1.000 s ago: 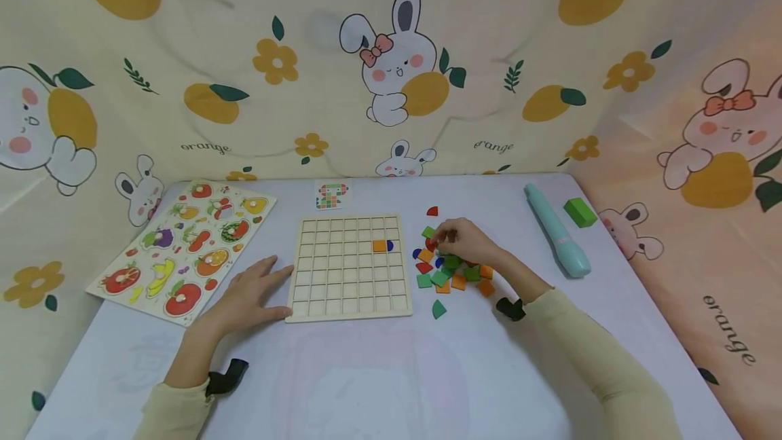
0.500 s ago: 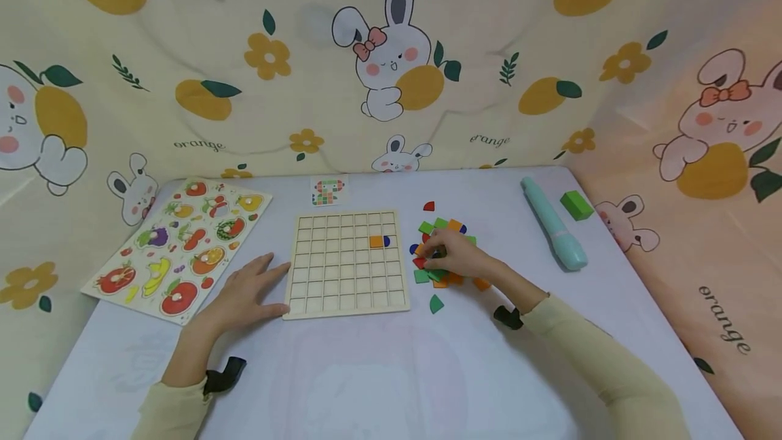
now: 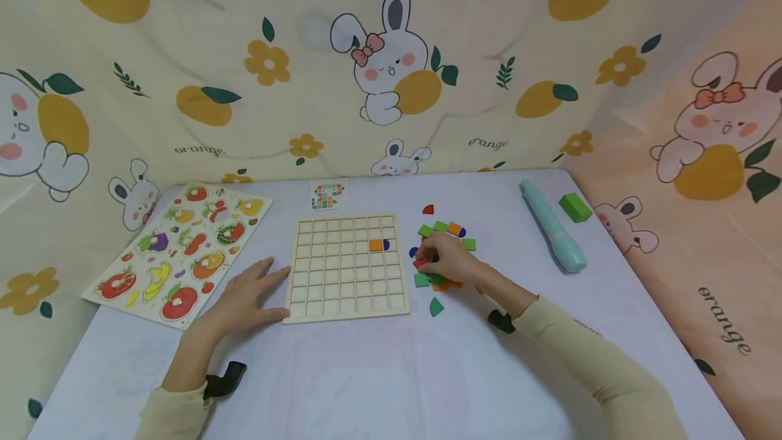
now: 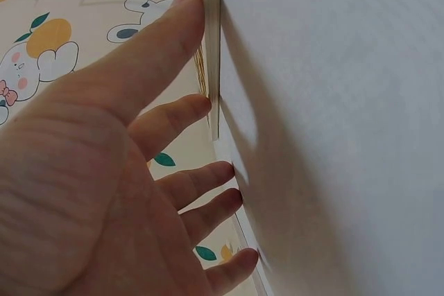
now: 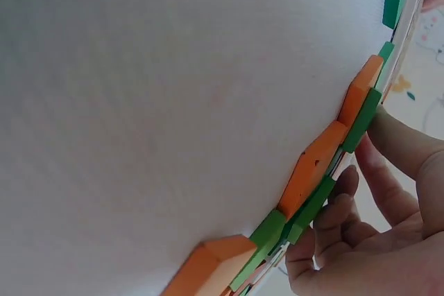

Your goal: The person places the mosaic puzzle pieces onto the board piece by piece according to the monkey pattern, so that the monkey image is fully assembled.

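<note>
My left hand [image 3: 247,297] has its fingers spread, with thumb and forefinger touching the left edge of a wooden grid board [image 3: 332,267]. The left wrist view shows the thumb [image 4: 159,39] against that edge. Within the grid lie an orange square tile [image 3: 376,245] and a blue half-round tile [image 3: 386,244], side by side. My right hand [image 3: 452,255] is bent down over a heap of coloured tiles right of the board, fingertips at a red tile [image 3: 419,264]. Orange tiles [image 5: 312,168] and green ones stand before those fingers in the right wrist view; I cannot tell whether they pinch one.
A fruit puzzle board [image 3: 201,250] lies at the left, and a small pattern card [image 3: 328,196] behind the grid. Two stray tiles, a red quarter-round [image 3: 428,209] and a green one [image 3: 436,307], flank the heap. Farther right are a turquoise wand-like object [image 3: 552,226] and a green block [image 3: 575,207].
My right hand has shifted slightly left and nearer within the heap, uncovering green and orange tiles at its far side. The left hand stays at the board's edge.
</note>
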`<action>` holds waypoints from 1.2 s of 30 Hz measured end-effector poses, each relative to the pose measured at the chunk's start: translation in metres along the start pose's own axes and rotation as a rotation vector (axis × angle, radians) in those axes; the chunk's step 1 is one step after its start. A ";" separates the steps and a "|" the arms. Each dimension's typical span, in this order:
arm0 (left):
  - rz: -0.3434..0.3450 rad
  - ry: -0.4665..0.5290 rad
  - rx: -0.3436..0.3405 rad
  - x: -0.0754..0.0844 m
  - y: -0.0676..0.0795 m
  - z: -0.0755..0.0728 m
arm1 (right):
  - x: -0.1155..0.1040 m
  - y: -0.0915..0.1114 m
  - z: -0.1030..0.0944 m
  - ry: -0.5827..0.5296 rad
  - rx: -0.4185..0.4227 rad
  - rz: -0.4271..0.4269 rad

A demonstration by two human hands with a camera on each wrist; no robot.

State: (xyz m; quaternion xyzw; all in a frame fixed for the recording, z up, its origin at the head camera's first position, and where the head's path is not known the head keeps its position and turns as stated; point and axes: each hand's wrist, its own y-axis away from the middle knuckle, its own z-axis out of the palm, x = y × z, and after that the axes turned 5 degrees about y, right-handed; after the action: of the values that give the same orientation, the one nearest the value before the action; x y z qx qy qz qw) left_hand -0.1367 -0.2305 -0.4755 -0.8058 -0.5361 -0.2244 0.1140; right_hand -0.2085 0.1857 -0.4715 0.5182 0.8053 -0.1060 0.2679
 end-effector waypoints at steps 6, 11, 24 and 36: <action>0.005 -0.002 0.004 0.000 0.000 0.000 | -0.003 0.001 0.001 0.032 0.037 0.008; 0.006 -0.001 0.006 0.000 0.000 0.000 | -0.008 -0.002 0.001 0.064 0.023 0.021; 0.000 0.004 0.003 -0.002 0.001 0.001 | -0.013 -0.003 -0.001 -0.068 -0.066 -0.126; 0.015 0.006 0.009 -0.003 0.001 0.003 | -0.027 -0.037 0.002 -0.330 -0.096 -0.260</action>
State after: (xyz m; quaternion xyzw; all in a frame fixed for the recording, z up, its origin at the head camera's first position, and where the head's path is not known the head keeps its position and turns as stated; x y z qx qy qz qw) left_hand -0.1366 -0.2323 -0.4793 -0.8087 -0.5305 -0.2236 0.1209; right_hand -0.2322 0.1475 -0.4624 0.3723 0.8147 -0.1844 0.4045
